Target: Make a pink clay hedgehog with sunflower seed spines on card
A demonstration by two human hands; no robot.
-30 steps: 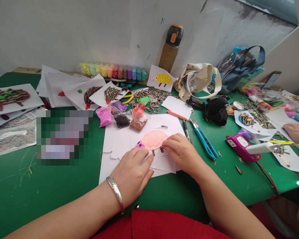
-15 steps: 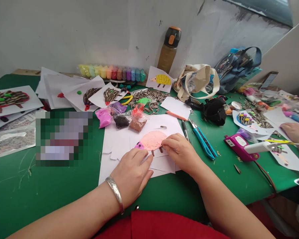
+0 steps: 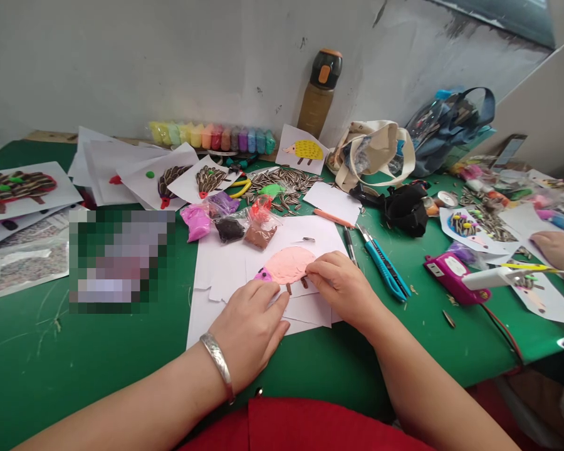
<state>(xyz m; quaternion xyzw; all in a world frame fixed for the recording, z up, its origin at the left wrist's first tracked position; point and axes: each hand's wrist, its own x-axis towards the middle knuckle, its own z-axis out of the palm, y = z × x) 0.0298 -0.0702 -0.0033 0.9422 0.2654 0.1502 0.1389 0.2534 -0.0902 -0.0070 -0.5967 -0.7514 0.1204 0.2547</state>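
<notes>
A hedgehog figure of modelling clay [image 3: 289, 266] lies on white paper [image 3: 225, 269], with a flat peach body, a purple head [image 3: 263, 274] with dark spots, and brown legs below. My left hand [image 3: 251, 322] rests on the paper with fingers stretched, its fingertips at the head's lower edge. At the body's right end, my right hand [image 3: 341, 285] has thumb and forefinger pinched together; a tiny dark bit shows at the tips, too small to name. One sunflower seed [image 3: 309, 239] lies just above the body.
Behind the paper are bags of coloured clay [image 3: 230, 227] and a pile of sunflower seeds [image 3: 291, 185]. A blue utility knife [image 3: 386, 266], a pen [image 3: 350, 245] and a magenta device [image 3: 454, 279] lie right. Another person's hand [image 3: 557, 247] is at far right.
</notes>
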